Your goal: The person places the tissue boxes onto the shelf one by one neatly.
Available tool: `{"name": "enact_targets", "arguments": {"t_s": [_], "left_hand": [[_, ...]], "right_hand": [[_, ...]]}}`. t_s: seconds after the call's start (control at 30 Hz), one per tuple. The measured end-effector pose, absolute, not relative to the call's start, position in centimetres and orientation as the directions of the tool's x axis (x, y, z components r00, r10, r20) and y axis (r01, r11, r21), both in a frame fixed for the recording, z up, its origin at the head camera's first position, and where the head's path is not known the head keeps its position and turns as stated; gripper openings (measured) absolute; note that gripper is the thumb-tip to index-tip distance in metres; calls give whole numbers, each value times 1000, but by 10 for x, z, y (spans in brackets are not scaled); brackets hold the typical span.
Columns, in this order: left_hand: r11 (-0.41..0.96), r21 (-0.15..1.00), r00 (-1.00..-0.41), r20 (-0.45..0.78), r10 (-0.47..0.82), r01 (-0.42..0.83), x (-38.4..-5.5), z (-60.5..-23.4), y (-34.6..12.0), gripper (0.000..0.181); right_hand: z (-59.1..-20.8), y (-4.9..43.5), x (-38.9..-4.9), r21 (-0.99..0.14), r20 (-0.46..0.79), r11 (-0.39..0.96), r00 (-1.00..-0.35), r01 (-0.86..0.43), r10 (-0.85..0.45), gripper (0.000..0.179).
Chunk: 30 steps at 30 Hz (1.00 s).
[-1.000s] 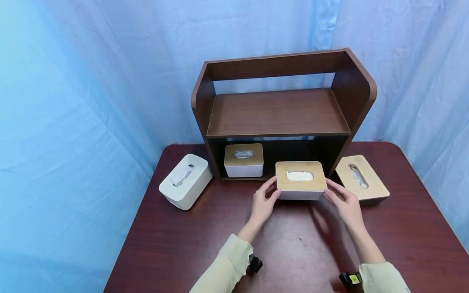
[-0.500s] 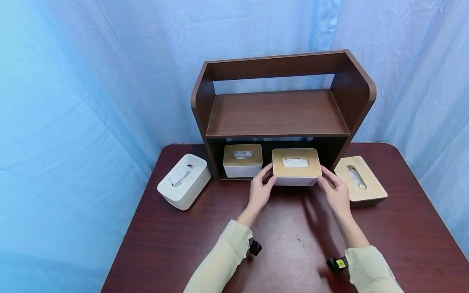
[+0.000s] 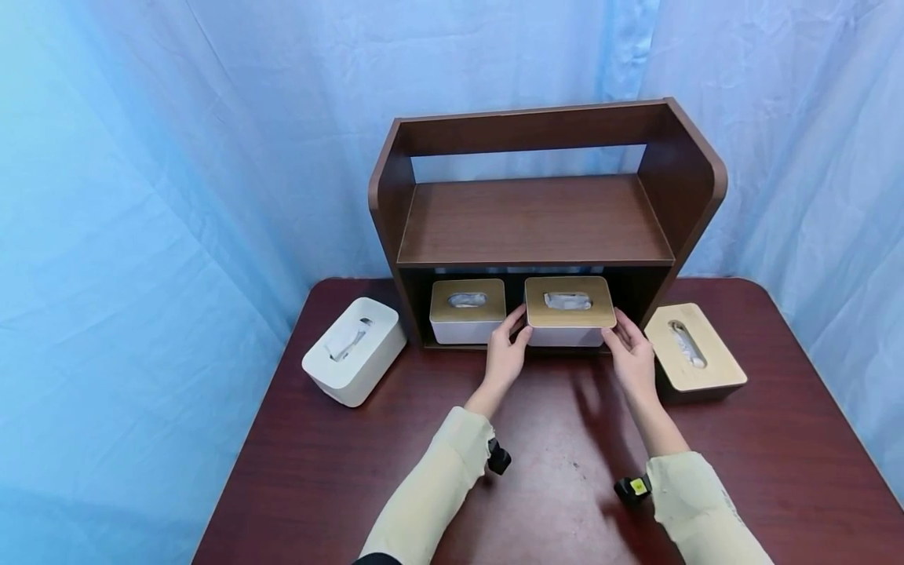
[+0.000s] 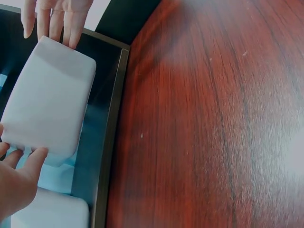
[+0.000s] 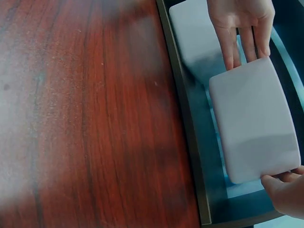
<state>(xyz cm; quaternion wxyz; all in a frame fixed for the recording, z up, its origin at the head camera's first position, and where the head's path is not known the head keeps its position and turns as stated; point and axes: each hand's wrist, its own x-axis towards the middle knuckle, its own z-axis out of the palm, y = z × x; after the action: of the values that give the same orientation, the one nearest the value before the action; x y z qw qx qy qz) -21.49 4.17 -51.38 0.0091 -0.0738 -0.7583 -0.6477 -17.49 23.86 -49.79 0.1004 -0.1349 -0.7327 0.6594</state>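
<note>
A tissue box with a wood-coloured lid and white sides (image 3: 570, 318) is at the right part of the shelf's lower compartment. My left hand (image 3: 504, 357) holds its left end, thumb at the front corner. At the opposite end my right hand (image 3: 633, 362) grips it the same way. The left wrist view shows the box's pale front (image 4: 52, 95) between both hands, inside the shelf's front edge and tilted in that view. A gap separates it from a second wood-lidded tissue box (image 3: 468, 320) on its left. The box's back side is hidden.
The dark brown two-tier shelf (image 3: 537, 224) stands at the table's back, with upright side panels. An all-white tissue box (image 3: 356, 353) lies left of it. Right of it, near my right hand, sits a wood-lidded, dark-sided tissue box (image 3: 713, 365). Blue curtains (image 3: 282, 141) hang behind.
Both hands have moved the tissue box forward, away from me, and slightly left, from in front of the shelf into its lower compartment. The other boxes have stayed put.
</note>
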Motion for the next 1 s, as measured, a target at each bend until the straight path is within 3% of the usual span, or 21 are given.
{"name": "enact_targets", "arguments": {"t_s": [0.47, 1.0], "left_hand": [[169, 984, -993, 44, 105, 61, -219, -526, 50, 47], [134, 987, -990, 75, 117, 91, -223, -536, 56, 52]], "right_hand": [[-515, 240, -181, -986, -80, 110, -937, 124, 341, 57], [-526, 237, -186, -994, -67, 62, -933, 95, 354, 62]]}}
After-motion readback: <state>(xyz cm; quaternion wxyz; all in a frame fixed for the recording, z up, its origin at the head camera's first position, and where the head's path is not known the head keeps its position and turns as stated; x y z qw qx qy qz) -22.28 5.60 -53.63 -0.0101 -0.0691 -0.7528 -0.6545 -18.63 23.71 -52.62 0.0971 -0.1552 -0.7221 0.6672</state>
